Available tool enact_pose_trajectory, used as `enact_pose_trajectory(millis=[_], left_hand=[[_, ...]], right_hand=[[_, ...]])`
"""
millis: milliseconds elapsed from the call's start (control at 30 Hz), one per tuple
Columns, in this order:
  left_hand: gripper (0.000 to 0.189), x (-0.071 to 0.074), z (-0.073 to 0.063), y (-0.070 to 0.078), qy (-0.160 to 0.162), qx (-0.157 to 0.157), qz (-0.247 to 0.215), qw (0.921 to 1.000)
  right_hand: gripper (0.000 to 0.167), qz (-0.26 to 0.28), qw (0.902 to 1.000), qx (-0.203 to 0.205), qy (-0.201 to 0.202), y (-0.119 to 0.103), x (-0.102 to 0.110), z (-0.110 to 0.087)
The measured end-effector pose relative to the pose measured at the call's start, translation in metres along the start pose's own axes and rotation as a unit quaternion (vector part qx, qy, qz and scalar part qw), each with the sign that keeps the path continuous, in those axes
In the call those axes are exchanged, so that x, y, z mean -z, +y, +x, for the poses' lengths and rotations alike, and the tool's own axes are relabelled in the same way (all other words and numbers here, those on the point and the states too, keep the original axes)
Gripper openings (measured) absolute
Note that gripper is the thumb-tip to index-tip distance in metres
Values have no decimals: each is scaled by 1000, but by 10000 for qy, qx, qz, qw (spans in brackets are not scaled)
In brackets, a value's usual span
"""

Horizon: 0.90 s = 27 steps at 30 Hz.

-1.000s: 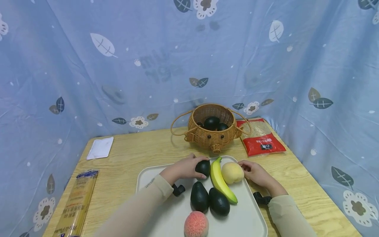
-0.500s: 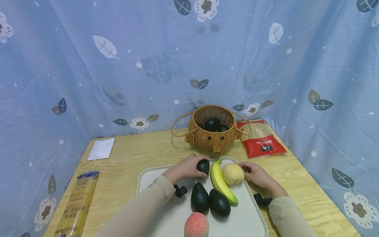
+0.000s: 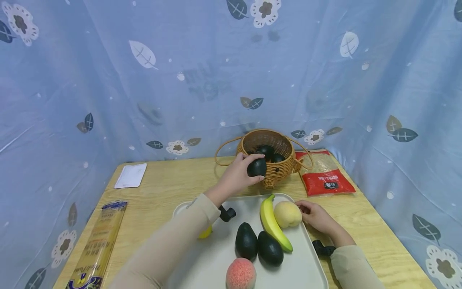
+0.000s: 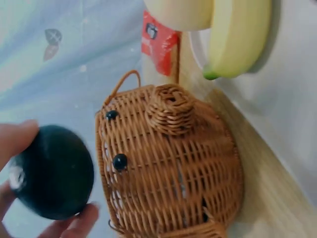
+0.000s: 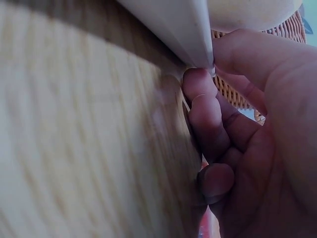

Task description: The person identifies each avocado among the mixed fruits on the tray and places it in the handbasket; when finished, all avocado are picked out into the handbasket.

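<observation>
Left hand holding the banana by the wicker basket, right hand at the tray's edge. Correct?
Not the banana: the left hand holds a dark green fruit by the wicker basket, per the head view. The banana lies on the tray; the right hand is at its edge.

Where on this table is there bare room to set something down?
Bare table shows between the noodle packet and the tray, and between the right hand and the table's right edge. The tray is crowded where the banana, yellow peach and two avocados sit close together.
</observation>
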<state>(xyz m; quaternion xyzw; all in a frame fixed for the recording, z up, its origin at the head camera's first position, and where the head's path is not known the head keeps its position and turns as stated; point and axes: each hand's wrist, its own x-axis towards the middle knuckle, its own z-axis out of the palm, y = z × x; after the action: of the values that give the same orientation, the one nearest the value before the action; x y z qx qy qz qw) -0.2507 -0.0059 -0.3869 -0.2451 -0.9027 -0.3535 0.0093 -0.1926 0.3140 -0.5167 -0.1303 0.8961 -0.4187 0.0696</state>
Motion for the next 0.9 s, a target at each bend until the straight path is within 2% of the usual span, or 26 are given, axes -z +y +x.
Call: enact_pose_trajectory(millis=[200, 467, 700, 900], left_hand=[[71, -1, 32, 16, 400, -34, -273, 9988], [72, -11, 64, 19, 716, 43, 438, 9965], [73, -16, 76, 15, 688, 265, 525, 9959], [71, -20, 82, 8, 722, 371, 942, 9922]], right_hand=[[24, 75, 10000, -40, 48, 2, 3, -3], [23, 150, 9999, 82, 14, 1, 0, -2], [24, 184, 9998, 16, 32, 2, -2, -3], [22, 99, 9998, 130, 77, 4, -2, -4]])
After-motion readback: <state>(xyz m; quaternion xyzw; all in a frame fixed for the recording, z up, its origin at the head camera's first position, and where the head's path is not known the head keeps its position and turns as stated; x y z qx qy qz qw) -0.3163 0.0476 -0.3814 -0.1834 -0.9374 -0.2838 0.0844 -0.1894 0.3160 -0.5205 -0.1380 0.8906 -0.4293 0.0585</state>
